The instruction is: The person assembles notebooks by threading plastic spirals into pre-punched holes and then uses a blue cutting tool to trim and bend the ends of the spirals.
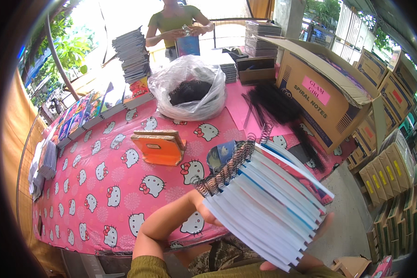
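Observation:
A thick bundle of spiral notebooks [264,204] is held up in front of me, page edges facing me, black coils along its far left side. My left hand [207,211] grips the bundle at its coil end; most of its fingers are hidden behind the pages. My right hand [326,226] clasps the opposite, lower end, with fingertips showing past the right edge and the thumb beneath. Past the bundle, a blue notebook cover [221,155] shows by the coils. An orange block-like holder [158,147] stands on the pink table [102,171] to the left.
A clear plastic bag [190,106] holds black coils. More loose coils [282,104] lie beside a large cardboard box [326,88]. Notebook stacks [133,55] line the far left edge. Across the table stands another person [176,28] handling a blue notebook. Cartons [389,169] pile up at right.

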### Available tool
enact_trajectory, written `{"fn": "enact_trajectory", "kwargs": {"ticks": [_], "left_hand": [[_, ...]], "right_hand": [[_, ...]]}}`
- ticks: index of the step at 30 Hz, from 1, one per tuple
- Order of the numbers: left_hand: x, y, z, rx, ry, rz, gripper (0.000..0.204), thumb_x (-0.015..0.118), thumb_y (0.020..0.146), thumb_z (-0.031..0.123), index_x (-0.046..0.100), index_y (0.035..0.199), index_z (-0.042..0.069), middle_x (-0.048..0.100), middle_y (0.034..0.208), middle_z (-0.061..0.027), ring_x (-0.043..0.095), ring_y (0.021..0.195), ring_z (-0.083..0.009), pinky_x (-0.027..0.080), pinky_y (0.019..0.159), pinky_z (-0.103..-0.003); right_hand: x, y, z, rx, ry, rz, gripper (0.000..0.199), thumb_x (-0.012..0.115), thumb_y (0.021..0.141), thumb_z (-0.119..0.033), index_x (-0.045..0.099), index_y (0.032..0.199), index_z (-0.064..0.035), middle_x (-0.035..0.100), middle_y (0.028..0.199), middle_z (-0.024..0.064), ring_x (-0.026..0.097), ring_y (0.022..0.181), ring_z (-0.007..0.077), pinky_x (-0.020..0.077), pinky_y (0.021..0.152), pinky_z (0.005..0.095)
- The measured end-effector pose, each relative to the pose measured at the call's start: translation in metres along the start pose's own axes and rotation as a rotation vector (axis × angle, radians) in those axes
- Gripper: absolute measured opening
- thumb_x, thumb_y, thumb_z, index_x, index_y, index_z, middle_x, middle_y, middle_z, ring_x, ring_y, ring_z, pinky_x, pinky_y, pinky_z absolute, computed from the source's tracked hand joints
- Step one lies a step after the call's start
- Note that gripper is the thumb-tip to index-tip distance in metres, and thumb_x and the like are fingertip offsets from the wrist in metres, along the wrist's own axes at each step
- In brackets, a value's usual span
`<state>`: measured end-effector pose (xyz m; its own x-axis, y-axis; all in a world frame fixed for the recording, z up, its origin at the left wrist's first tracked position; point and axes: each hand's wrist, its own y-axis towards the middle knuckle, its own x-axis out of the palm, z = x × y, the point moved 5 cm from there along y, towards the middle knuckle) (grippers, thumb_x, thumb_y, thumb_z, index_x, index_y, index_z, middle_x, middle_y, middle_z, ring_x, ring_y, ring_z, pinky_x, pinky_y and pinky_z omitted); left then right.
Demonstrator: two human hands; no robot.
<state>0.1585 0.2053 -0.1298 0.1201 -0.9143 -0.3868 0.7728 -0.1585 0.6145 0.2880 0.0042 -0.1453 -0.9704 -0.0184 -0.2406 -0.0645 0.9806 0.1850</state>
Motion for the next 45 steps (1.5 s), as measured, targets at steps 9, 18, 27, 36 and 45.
{"fn": "enact_trajectory", "kwargs": {"ticks": [9,18,27,36,45], "left_hand": [[-0.009,-0.003,0.004,-0.286,-0.384,-0.076,0.090,0.089,0.058,0.013,0.044,0.134,-0.004,0.056,0.128,-0.0145,0.051,0.119,-0.0222,0.039,0.103,-0.036],[-0.008,-0.008,0.000,-0.230,-0.256,-0.024,0.084,0.091,0.057,0.017,0.053,0.128,-0.003,0.058,0.126,-0.0154,0.051,0.120,-0.0233,0.038,0.104,-0.038],[-0.006,-0.027,-0.009,-0.205,-0.001,-0.165,0.056,0.078,0.074,0.024,0.060,0.122,0.001,0.062,0.120,-0.0141,0.055,0.114,-0.0300,0.039,0.102,-0.044],[-0.009,0.014,0.027,-0.242,-0.554,0.164,0.075,0.087,0.061,0.010,0.055,0.127,-0.001,0.060,0.123,-0.0132,0.051,0.120,-0.0224,0.040,0.102,-0.038],[0.008,-0.005,0.005,-0.059,0.080,-0.043,0.051,0.072,0.081,0.035,0.063,0.119,0.003,0.061,0.121,-0.0151,0.054,0.116,-0.0336,0.042,0.098,-0.047]], "right_hand": [[0.010,0.003,0.003,-0.021,-0.083,-0.029,0.091,0.079,0.072,-0.036,0.024,0.138,-0.0071,0.042,0.139,0.0133,0.047,0.123,0.0282,0.0217,0.111,0.0478],[0.009,-0.003,0.000,0.009,-0.108,-0.048,0.081,0.079,0.073,-0.037,0.037,0.136,-0.0077,0.048,0.137,0.0110,0.050,0.120,0.0274,0.0243,0.110,0.0475],[0.005,-0.021,0.009,-0.124,-0.528,0.014,0.074,0.078,0.075,-0.040,0.048,0.135,-0.0081,0.052,0.135,0.0090,0.053,0.117,0.0265,0.0291,0.108,0.0462],[0.008,-0.014,-0.010,-0.357,-0.373,0.057,0.050,0.072,0.080,-0.032,0.058,0.120,-0.0051,0.063,0.113,0.0079,0.063,0.100,0.0211,0.0519,0.082,0.0353],[0.017,-0.011,0.015,0.058,0.067,-0.076,0.038,0.075,0.080,-0.024,0.064,0.112,-0.0058,0.066,0.106,0.0055,0.063,0.097,0.0182,0.0509,0.077,0.0300]]}}
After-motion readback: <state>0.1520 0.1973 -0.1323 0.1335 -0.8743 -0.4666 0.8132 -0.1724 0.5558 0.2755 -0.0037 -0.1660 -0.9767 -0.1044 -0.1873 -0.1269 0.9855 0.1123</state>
